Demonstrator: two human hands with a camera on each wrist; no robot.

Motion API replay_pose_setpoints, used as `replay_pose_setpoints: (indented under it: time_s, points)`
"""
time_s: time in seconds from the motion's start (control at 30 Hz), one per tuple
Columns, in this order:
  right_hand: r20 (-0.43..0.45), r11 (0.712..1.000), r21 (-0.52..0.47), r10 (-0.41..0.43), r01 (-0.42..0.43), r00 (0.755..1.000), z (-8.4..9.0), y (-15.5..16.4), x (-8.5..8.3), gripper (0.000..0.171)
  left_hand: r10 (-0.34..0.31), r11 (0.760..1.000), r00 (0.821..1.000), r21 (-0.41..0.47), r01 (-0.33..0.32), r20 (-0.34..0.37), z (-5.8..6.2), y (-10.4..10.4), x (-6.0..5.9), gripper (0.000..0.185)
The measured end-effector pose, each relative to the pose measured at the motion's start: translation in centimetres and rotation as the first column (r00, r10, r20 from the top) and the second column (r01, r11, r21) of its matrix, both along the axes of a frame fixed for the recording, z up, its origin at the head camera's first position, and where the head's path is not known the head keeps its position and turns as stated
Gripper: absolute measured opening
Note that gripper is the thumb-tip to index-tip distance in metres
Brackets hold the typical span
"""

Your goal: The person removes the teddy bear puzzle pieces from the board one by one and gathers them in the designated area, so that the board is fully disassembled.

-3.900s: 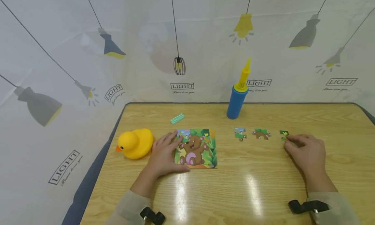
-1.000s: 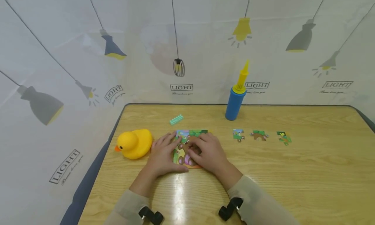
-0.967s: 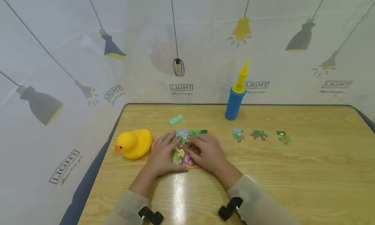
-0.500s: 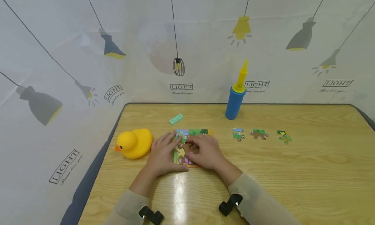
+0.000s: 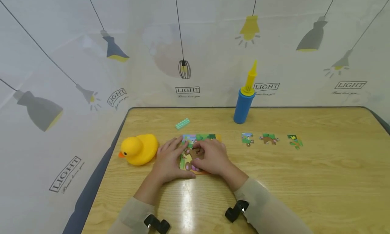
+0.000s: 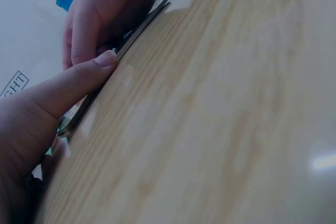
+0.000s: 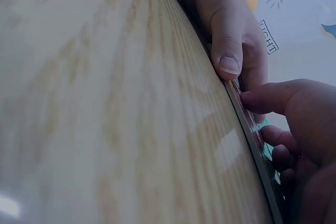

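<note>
Head: brought right hand (image 5: pixel 214 158) from loose pieces (image 5: pixel 269 139) to puzzle (image 5: pixel 193 154) on worktop (image 5: pixel 304 180), shifting work there; could not tell whether grasping. Rested left hand (image 5: pixel 170 161), unclenched, across puzzle's left side. Read "LIGHT" on backdrop (image 5: pixel 188 90). Left wrist: set left thumb (image 6: pixel 104 59) at puzzle's edge; read "GHT". Right wrist: touched puzzle with right fingertips (image 7: pixel 254 98).

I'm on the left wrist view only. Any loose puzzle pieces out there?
Observer: Yes. The head view shows three loose pieces in a row, to the right of the puzzle.
Operator: Anything left of the left hand?
Observer: A yellow duck, right by the left hand; whether they touch, I can't tell.
Operator: And beyond the puzzle's far edge?
Observer: A teal brick, lying near the far left corner, apart from the puzzle.
</note>
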State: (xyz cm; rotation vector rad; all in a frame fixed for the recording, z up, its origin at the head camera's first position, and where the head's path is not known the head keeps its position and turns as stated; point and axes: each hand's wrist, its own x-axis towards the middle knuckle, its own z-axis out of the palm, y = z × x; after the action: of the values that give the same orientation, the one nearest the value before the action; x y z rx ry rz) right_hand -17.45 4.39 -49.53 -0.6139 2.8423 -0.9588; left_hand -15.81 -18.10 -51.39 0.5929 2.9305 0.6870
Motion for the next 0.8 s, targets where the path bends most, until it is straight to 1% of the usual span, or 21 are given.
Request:
replay_pose_setpoints:
  time_s: [0.17, 0.37, 0.63, 0.8]
  points:
    - [-0.008, 1.0, 0.018, -0.009, 0.009, 1.0, -0.21, -0.19, -0.2, 0.049, 0.007, 1.0, 1.0, 0.004, -0.007, -0.01, 0.23, 0.04, 0.16, 0.127]
    - [0.0, 1.0, 0.01, -0.017, 0.017, 1.0, -0.35, -0.12, -0.2, 0.05, 0.004, 1.0, 1.0, 0.004, -0.004, -0.013, 0.24, 0.08, 0.13, 0.127]
    - [0.014, 1.0, -0.015, -0.025, 0.025, 1.0, -0.28, -0.27, -0.2, 0.051, 0.043, 0.999, 0.999, 0.002, -0.043, 0.022, 0.39, 0.22, 0.06, 0.139]
    - [0.015, 0.999, -0.023, -0.039, 0.039, 0.999, -0.25, -0.27, -0.1, 0.051, 0.035, 0.999, 0.999, -0.004, -0.035, 0.016, 0.26, 0.24, -0.03, 0.139]
